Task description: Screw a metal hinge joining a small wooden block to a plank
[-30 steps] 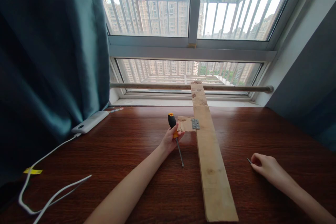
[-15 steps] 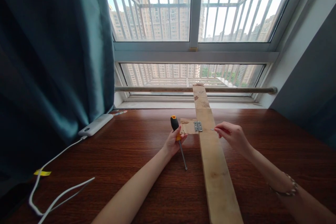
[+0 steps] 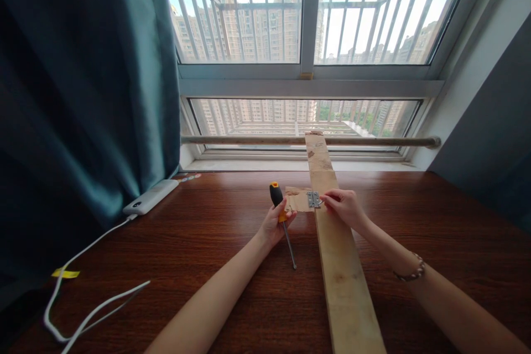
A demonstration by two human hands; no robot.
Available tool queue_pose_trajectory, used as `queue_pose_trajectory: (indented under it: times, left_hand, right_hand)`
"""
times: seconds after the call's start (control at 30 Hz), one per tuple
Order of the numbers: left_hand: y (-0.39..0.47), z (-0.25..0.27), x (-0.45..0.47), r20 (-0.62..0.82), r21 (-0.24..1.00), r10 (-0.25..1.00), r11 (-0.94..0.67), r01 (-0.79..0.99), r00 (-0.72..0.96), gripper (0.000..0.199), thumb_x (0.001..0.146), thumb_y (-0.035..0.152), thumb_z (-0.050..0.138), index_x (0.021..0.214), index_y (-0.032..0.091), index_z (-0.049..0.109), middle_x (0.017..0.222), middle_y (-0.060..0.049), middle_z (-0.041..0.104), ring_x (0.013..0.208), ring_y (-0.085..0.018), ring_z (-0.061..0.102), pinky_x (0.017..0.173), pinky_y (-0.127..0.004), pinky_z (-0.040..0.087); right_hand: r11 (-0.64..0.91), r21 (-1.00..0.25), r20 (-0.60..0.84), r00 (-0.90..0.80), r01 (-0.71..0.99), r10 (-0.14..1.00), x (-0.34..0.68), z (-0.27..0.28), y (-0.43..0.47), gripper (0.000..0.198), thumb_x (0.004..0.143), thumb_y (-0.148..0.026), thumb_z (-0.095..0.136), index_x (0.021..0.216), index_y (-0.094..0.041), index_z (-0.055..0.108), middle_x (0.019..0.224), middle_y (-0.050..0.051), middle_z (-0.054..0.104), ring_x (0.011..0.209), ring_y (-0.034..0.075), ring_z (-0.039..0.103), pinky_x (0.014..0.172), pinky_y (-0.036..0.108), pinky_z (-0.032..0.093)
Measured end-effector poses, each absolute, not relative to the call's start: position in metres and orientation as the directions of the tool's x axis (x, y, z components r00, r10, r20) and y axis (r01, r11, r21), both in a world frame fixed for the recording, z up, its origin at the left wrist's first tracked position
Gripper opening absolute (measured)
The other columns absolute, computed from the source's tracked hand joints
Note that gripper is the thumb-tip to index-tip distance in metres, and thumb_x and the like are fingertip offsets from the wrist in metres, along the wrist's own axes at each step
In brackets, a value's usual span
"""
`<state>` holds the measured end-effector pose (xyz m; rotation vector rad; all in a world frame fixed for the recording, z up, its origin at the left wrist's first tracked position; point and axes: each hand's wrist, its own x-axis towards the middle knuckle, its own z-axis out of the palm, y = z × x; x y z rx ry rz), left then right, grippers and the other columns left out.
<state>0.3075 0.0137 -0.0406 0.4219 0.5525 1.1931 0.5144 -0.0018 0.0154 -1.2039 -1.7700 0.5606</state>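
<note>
My left hand (image 3: 272,225) is closed around the black and yellow handle of a screwdriver (image 3: 275,194), its shaft slanting down toward me. A metal hinge (image 3: 313,199) lies across the joint between a long wooden board (image 3: 342,274) and a short wooden piece (image 3: 295,198) to its left. Over the board, my right hand (image 3: 343,207) pinches a small screw (image 3: 321,202) at the hinge's right leaf. Whether the screw's tip sits in a hole is too small to tell. Part of the short piece is hidden behind my left fingers.
The board's far end reaches a horizontal rail (image 3: 257,141) before the barred window. On the brown tabletop (image 3: 199,243), a white power bank (image 3: 151,197) stands at the left with a white cable (image 3: 95,238). A dark curtain (image 3: 124,66) hangs above it.
My right hand has moved left, bringing the screw from over the board's right side to the hinge. My left hand and the screwdriver have stayed in place.
</note>
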Motion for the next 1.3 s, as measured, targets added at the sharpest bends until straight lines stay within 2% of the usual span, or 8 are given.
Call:
queue_pose_trajectory:
  times: [0.5, 0.6, 0.67, 0.73, 0.8, 0.9, 1.13, 1.3]
  left_hand:
    - [0.015, -0.041, 0.306, -0.166, 0.574, 0.948, 0.316, -0.756, 0.270, 0.022, 0.067, 0.021, 0.072, 0.073, 0.013, 0.052, 0.057, 0.005, 0.052, 0.044, -0.003, 0.049, 0.061, -0.020, 0.055]
    - [0.014, -0.042, 0.306, -0.180, 0.576, 0.950, 0.312, -0.756, 0.255, 0.022, 0.067, 0.020, 0.071, 0.073, 0.014, 0.051, 0.056, 0.005, 0.053, 0.044, -0.003, 0.050, 0.060, -0.021, 0.055]
    - [0.015, -0.042, 0.306, -0.191, 0.578, 0.951, 0.308, -0.756, 0.242, 0.022, 0.067, 0.019, 0.071, 0.072, 0.014, 0.051, 0.056, 0.005, 0.052, 0.044, -0.003, 0.051, 0.060, -0.021, 0.055]
    - [0.015, -0.042, 0.307, -0.199, 0.580, 0.952, 0.305, -0.756, 0.231, 0.022, 0.066, 0.019, 0.072, 0.072, 0.014, 0.051, 0.055, 0.005, 0.052, 0.043, -0.004, 0.050, 0.060, -0.021, 0.055]
    - [0.015, -0.042, 0.307, -0.198, 0.582, 0.954, 0.300, -0.756, 0.226, 0.023, 0.066, 0.019, 0.072, 0.073, 0.014, 0.051, 0.055, 0.006, 0.052, 0.043, -0.003, 0.050, 0.060, -0.021, 0.055]
    - [0.015, -0.042, 0.308, -0.193, 0.582, 0.952, 0.307, -0.754, 0.239, 0.022, 0.067, 0.020, 0.072, 0.074, 0.014, 0.052, 0.055, 0.005, 0.052, 0.043, -0.003, 0.050, 0.061, -0.021, 0.055]
    - [0.014, -0.040, 0.307, -0.197, 0.590, 0.952, 0.305, -0.747, 0.233, 0.019, 0.068, 0.020, 0.070, 0.076, 0.013, 0.054, 0.056, 0.005, 0.053, 0.043, -0.003, 0.050, 0.061, -0.021, 0.055]
    - [0.013, -0.039, 0.307, -0.199, 0.611, 0.954, 0.299, -0.733, 0.223, 0.020, 0.068, 0.021, 0.070, 0.076, 0.013, 0.054, 0.056, 0.005, 0.053, 0.043, -0.003, 0.050, 0.059, -0.020, 0.055]
  right_hand:
    - [0.442, -0.677, 0.466, -0.123, 0.588, 0.876, 0.499, 0.010, 0.002, 0.034, 0.076, -0.046, 0.058, 0.058, -0.017, 0.059, 0.045, -0.002, 0.052, 0.045, 0.011, 0.045, 0.047, 0.022, 0.034]
    - [0.451, -0.683, 0.469, -0.128, 0.574, 0.874, 0.507, 0.009, 0.006, 0.032, 0.077, -0.046, 0.057, 0.066, -0.016, 0.061, 0.054, 0.000, 0.058, 0.051, 0.012, 0.050, 0.050, 0.023, 0.038]
    - [0.478, -0.683, 0.482, -0.151, 0.553, 0.863, 0.515, 0.009, 0.011, 0.031, 0.076, -0.046, 0.057, 0.080, -0.016, 0.061, 0.070, 0.003, 0.064, 0.062, 0.015, 0.056, 0.057, 0.025, 0.043]
    - [0.560, -0.628, 0.511, -0.256, 0.540, 0.821, 0.523, 0.011, 0.017, 0.045, 0.070, -0.046, 0.064, 0.104, -0.017, 0.055, 0.095, 0.008, 0.065, 0.085, 0.019, 0.058, 0.073, 0.030, 0.046]
    - [0.653, -0.515, 0.518, -0.406, 0.554, 0.753, 0.527, 0.014, 0.023, 0.078, 0.059, -0.046, 0.073, 0.125, -0.019, 0.040, 0.117, 0.010, 0.057, 0.110, 0.024, 0.048, 0.090, 0.038, 0.040]
    - [0.709, -0.374, 0.462, -0.542, 0.598, 0.701, 0.528, 0.018, 0.028, 0.100, 0.053, -0.047, 0.076, 0.135, -0.022, 0.026, 0.126, 0.010, 0.051, 0.122, 0.026, 0.034, 0.101, 0.044, 0.028]
    - [0.693, -0.313, 0.468, -0.529, 0.650, 0.708, 0.519, 0.017, 0.032, 0.088, 0.056, -0.045, 0.074, 0.129, -0.020, 0.032, 0.116, 0.006, 0.059, 0.116, 0.027, 0.039, 0.101, 0.046, 0.024]
    - [0.656, -0.304, 0.479, -0.485, 0.690, 0.732, 0.518, 0.014, 0.031, 0.070, 0.055, -0.046, 0.073, 0.115, -0.022, 0.049, 0.123, 0.008, 0.052, 0.114, 0.027, 0.042, 0.100, 0.044, 0.025]
